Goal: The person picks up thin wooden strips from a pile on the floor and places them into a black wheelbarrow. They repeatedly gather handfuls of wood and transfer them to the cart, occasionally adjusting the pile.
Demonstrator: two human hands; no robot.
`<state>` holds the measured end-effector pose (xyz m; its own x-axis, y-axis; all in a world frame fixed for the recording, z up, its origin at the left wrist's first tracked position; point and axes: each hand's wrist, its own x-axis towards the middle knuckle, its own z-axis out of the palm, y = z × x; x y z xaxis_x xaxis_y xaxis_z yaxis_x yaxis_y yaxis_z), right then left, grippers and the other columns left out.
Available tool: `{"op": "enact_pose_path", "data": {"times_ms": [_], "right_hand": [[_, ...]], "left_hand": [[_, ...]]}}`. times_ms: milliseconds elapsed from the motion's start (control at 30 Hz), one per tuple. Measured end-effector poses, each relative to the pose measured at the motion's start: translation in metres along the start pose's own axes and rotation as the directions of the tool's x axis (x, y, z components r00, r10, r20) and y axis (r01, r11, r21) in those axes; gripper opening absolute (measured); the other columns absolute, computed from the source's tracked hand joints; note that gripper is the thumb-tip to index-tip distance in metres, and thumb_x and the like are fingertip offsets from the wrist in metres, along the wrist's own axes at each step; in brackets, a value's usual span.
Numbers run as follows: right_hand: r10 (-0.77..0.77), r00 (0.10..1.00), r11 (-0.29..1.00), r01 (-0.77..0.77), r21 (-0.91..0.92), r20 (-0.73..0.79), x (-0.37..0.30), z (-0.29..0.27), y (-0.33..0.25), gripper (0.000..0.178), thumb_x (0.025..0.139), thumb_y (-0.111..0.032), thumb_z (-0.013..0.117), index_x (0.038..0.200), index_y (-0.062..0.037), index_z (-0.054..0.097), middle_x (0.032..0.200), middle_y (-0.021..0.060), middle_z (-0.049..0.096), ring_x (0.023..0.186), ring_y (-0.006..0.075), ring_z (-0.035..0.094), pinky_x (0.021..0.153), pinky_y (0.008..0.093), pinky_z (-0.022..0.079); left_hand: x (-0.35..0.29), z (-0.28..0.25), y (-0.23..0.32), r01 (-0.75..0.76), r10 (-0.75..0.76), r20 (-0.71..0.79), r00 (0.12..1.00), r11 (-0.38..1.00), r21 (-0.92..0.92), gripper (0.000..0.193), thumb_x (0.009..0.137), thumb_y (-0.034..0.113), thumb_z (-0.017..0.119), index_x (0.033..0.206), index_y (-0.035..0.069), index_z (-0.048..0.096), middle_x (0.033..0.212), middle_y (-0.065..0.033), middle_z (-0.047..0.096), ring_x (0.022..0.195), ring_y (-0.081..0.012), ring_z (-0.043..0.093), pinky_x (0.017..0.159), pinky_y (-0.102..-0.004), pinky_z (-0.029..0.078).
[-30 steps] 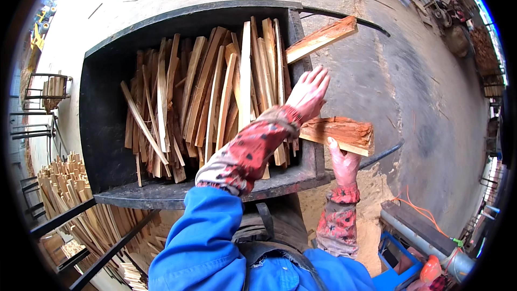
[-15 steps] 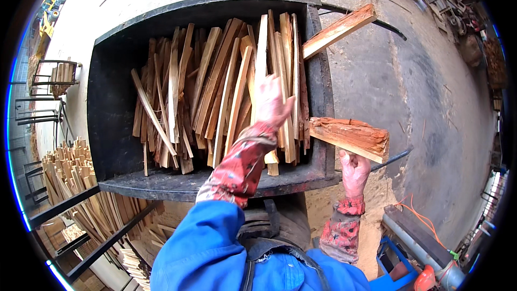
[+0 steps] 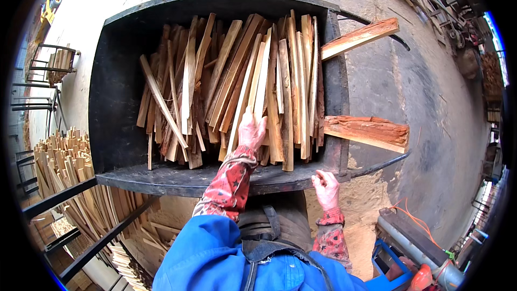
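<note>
A black metal bin (image 3: 215, 184) in front of me holds many rough wooden strips, mostly lying lengthwise away from me. My left hand (image 3: 251, 129) reaches over the near wall, its fingers closed around the near end of a pale wooden strip (image 3: 263, 78). Part of that grip is hidden by the back of the hand. Just outside the bin's near right corner is my right hand (image 3: 326, 189), fingers curled and nothing visible in them. Two thicker bark-edged pieces stick out over the bin's right wall: an upper wood piece (image 3: 361, 37) and a lower wood piece (image 3: 371, 133).
Curved black handles (image 3: 379, 166) extend from the bin's right side. Stacked wooden sticks (image 3: 64, 161) stand at the left behind black metal rails (image 3: 59, 198). A blue-framed machine (image 3: 390, 267) with an orange cable (image 3: 417, 218) is at the lower right. Scrap lies at the far right.
My left hand has drawn nearer and closed on the strip, whose top now leans right. My right hand has moved left, away from the lower bark-edged piece. The view has shifted slightly.
</note>
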<state>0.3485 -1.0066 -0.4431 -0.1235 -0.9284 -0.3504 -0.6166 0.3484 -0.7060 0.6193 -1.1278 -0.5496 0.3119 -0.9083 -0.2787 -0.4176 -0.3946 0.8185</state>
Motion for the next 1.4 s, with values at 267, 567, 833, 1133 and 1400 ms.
{"op": "enact_pose_path", "data": {"times_ms": [267, 567, 833, 1133, 1400], "right_hand": [[0.057, 0.996, 0.998, -0.056, -0.009, 0.064, -0.07, 0.048, -0.008, 0.027, 0.081, -0.014, 0.074, 0.104, -0.0007, 0.068, 0.083, 0.0079, 0.063, 0.067, 0.0155, 0.061, 0.062, 0.0289, 0.051], [0.203, 0.979, 0.979, -0.201, -0.042, 0.036, -0.112, 0.054, 0.001, 0.034, 0.084, -0.027, 0.071, 0.107, -0.0023, 0.067, 0.089, 0.0118, 0.065, 0.076, 0.0224, 0.067, 0.071, 0.034, 0.054], [0.414, 0.883, 0.907, -0.42, 0.021, -0.22, -0.149, 0.038, 0.217, 0.035, 0.08, -0.038, 0.069, 0.095, -0.0072, 0.071, 0.088, 0.0146, 0.069, 0.087, 0.0311, 0.066, 0.076, 0.0429, 0.052], [0.834, 0.545, 0.522, -0.83, -0.197, -0.086, -0.423, 0.146, 0.293, 0.023, 0.086, -0.026, 0.056, 0.09, -0.0065, 0.068, 0.104, 0.0144, 0.059, 0.092, 0.0344, 0.062, 0.077, 0.049, 0.051], [0.979, 0.176, 0.067, -0.75, 0.658, 0.1, -0.493, 0.346, 0.269, 0.03, 0.085, -0.03, 0.056, 0.108, -0.0131, 0.067, 0.107, 0.0139, 0.063, 0.102, 0.035, 0.06, 0.082, 0.0473, 0.051]], "left_hand": [[-0.024, -0.025, -0.046, 0.021, 0.012, -0.085, 0.996, 0.927, 0.373, 0.075, 0.074, 0.028, 0.077, 0.133, 0.0, 0.04, 0.118, -0.0226, 0.051, 0.108, -0.0413, 0.048, 0.09, -0.0499, 0.043], [-0.05, 0.029, -0.017, -0.081, 0.039, 0.179, 0.983, 0.968, 0.236, 0.101, 0.064, 0.056, 0.082, 0.135, -0.003, 0.042, 0.111, -0.0272, 0.058, 0.106, -0.0417, 0.054, 0.091, -0.0489, 0.045], [0.013, 0.156, -0.093, -0.364, 0.238, 0.303, 0.923, 0.798, 0.48, 0.091, 0.059, 0.042, 0.087, 0.125, -0.007, 0.048, 0.118, -0.0274, 0.058, 0.108, -0.037, 0.058, 0.092, -0.0417, 0.05], [0.044, 0.141, -0.103, -0.123, 0.054, 0.313, 0.948, 0.972, 0.203, 0.043, 0.083, 0.03, 0.073, 0.11, 0.005, 0.051, 0.089, -0.0127, 0.054, 0.079, -0.024, 0.052, 0.068, -0.0376, 0.047], [-0.058, 0.178, -0.007, -0.465, 0.386, 0.318, 0.866, 0.855, 0.23, 0.043, 0.085, 0.043, 0.071, 0.099, 0.008, 0.052, 0.079, -0.0103, 0.059, 0.069, -0.0211, 0.057, 0.055, -0.0347, 0.049]]}}
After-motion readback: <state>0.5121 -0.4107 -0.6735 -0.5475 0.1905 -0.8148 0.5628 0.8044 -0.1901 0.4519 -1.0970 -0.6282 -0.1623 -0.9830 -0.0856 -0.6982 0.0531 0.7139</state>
